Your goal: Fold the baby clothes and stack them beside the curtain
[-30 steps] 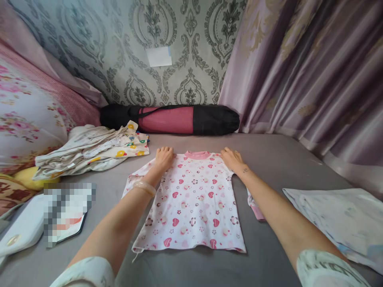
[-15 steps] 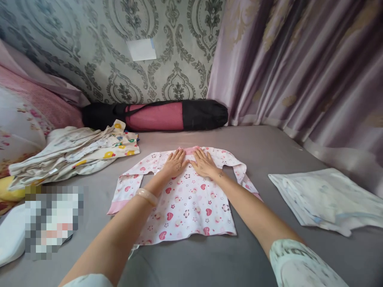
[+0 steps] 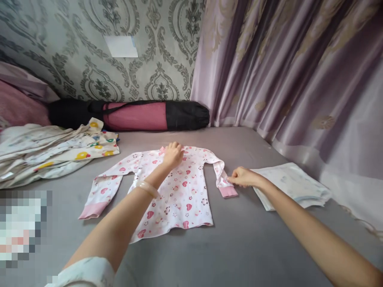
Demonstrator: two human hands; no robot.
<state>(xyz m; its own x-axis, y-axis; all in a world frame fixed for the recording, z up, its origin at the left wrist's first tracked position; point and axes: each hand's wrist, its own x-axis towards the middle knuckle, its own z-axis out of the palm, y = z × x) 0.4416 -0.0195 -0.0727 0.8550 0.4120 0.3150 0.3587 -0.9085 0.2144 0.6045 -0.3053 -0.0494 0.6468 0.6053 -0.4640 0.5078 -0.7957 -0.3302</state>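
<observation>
A small white long-sleeved shirt point(image 3: 182, 195) with pink hearts and pink cuffs lies flat on the grey bed point(image 3: 233, 247). My left hand point(image 3: 173, 154) rests near its pink collar, fingers curled down onto the fabric. My right hand point(image 3: 243, 177) pinches the pink cuff of the right sleeve point(image 3: 223, 179), which bends down beside the body. The left sleeve point(image 3: 104, 189) lies stretched out toward the left.
A pile of unfolded printed clothes point(image 3: 50, 153) sits at the left. A folded pale garment point(image 3: 291, 185) lies at the right by the purple curtain point(image 3: 293, 79). A pink and black rolled mat bag point(image 3: 134, 115) lies along the patterned wall.
My right hand left the collar and moved right to the right cuff, taking hold of it. Both sleeves now lie spread out. The view has swung to the right.
</observation>
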